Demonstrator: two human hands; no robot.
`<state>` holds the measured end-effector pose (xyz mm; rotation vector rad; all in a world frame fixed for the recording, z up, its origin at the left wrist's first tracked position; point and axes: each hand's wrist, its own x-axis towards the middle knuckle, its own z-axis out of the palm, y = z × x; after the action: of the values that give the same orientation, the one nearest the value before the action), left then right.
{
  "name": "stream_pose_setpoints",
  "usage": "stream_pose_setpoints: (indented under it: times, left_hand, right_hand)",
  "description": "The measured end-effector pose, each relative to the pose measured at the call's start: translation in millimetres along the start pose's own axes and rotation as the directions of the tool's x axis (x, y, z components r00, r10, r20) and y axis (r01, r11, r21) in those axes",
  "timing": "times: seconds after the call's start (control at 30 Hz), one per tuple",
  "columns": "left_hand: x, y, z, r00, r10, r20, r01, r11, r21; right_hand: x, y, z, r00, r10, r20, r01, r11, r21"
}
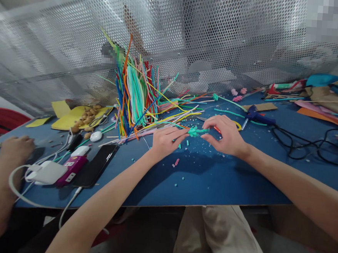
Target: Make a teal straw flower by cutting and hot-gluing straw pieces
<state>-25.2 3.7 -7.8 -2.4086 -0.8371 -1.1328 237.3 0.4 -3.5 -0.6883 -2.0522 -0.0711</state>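
My left hand [168, 140] pinches a bunched teal pipe cleaner piece [195, 132] between thumb and fingers, just above the blue table. The piece has short fuzzy loops and a stem pointing right. Around that stem's end my right hand [224, 136] is curved, thumb and fingers apart with a gap between them. Partly hidden under the right hand lies a tool with red and yellow handle parts [239, 125], apparently scissors. Small teal and pink clippings [177, 162] are scattered on the table below my hands.
Behind my hands stands a large bunch of coloured pipe cleaners [136, 97]. A blue glue gun [258, 115] with a black cord lies right. A phone [96, 165], a purple power strip [71, 170] and white cables are left. Another person's hand [16, 150] rests far left. A perforated metal panel [221, 41] borders the back.
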Motion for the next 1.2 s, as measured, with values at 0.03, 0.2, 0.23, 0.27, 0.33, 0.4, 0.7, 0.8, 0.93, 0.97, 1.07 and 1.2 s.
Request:
stream_pose_setpoints:
  times: [0.03,0.2,0.23,0.27,0.33,0.4,0.7,0.8,0.93,0.97,1.07,1.2]
  left_hand:
    - [0,0,-0.4,1.000,-0.016,0.011,0.016,1.000,0.004]
    - [-1,-4,0.5,0.999,-0.044,0.018,0.043,0.999,0.029]
    - [-2,-5,1.2,1.000,-0.031,0.003,0.031,0.999,0.026]
    - [-2,-6,2.0,1.000,-0.017,-0.015,0.017,1.000,0.021]
    - [-3,-8,3.4,0.999,0.002,-0.041,-0.002,1.000,0.011]
    - [-3,-9,4.1,0.999,-0.005,-0.034,0.005,1.000,0.008]
    - [-2,-9,7.3,0.999,-0.048,0.012,0.048,0.998,0.051]
    - [-1,-10,8.1,0.998,-0.053,0.028,0.052,0.997,0.053]
    - [-1,-9,8.3,0.994,-0.092,0.052,0.089,0.995,0.045]
    - [-1,-9,8.5,0.993,-0.099,0.060,0.097,0.994,0.042]
    - [0,-8,8.9,0.989,-0.122,0.085,0.120,0.992,0.026]
    - [2,-6,7.9,0.980,-0.174,0.098,0.173,0.985,0.019]
  right_hand:
    - [0,0,-1,1.000,0.013,-0.020,-0.013,1.000,0.007]
    - [0,5,-2,1.000,0.007,0.009,-0.007,1.000,-0.010]
    - [1,6,-2,1.000,-0.001,0.019,0.001,1.000,-0.017]
    - [1,8,-1,1.000,-0.005,0.025,0.006,1.000,-0.024]
    - [1,9,1,1.000,-0.013,0.027,0.014,0.999,-0.030]
    - [1,9,1,1.000,-0.017,0.020,0.017,0.999,-0.031]
    - [-1,13,4,0.998,0.053,0.022,-0.051,0.996,-0.071]
    - [-1,16,6,0.995,0.090,0.034,-0.085,0.989,-0.124]
    - [0,18,6,0.963,0.200,0.179,-0.184,0.978,-0.099]
    - [0,19,5,0.952,0.230,0.202,-0.215,0.972,-0.093]
    - [0,21,1,0.940,0.266,0.214,-0.248,0.963,-0.106]
    - [0,21,0,0.938,0.269,0.219,-0.246,0.961,-0.129]
